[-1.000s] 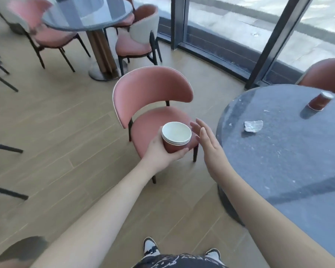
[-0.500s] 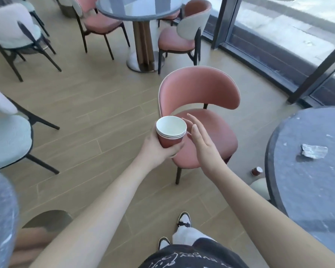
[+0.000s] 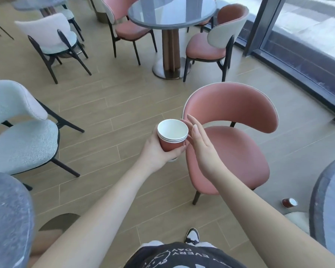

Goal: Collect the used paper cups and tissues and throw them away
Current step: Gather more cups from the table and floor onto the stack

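Left hand (image 3: 155,151) grips stacked cups (image 3: 172,135) | right hand (image 3: 201,146) flat beside

Left hand (image 3: 155,149) holds a curled grip; right hand (image 3: 202,146) flat, fingers straight.

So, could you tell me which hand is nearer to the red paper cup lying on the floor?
Right. The right hand hovers open, up and left of the red paper cup on the floor; the left hand, gripping stacked cups, is farther left.
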